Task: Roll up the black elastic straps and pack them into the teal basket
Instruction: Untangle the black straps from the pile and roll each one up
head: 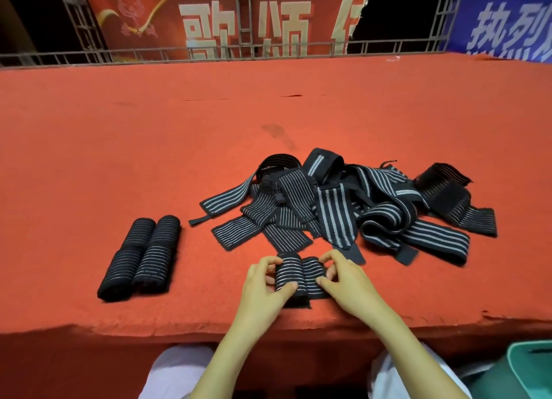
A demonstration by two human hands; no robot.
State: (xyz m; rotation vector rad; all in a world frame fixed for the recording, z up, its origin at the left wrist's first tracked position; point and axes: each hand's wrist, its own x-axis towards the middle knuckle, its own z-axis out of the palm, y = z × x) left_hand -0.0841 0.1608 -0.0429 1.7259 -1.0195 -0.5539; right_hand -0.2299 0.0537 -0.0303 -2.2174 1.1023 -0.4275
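Head: teal basket (514, 365) bottom right, contents hidden.

Two bare arms come in from the near side and lean in toward each other. The left arm (221, 359) starts near the middle, and the right arm (415, 351) starts further right. The left hand (264, 285) and the right hand (348, 282) are close together, with their backs facing up. One rolled strap (298, 274) sits between them, and each hand holds one end of it. The left thumb (286, 287) presses the near side of the roll, and the left fingers (273, 261) curl over the far side. The right thumb (324, 280) and right fingers (328, 256) do the same at the right end.
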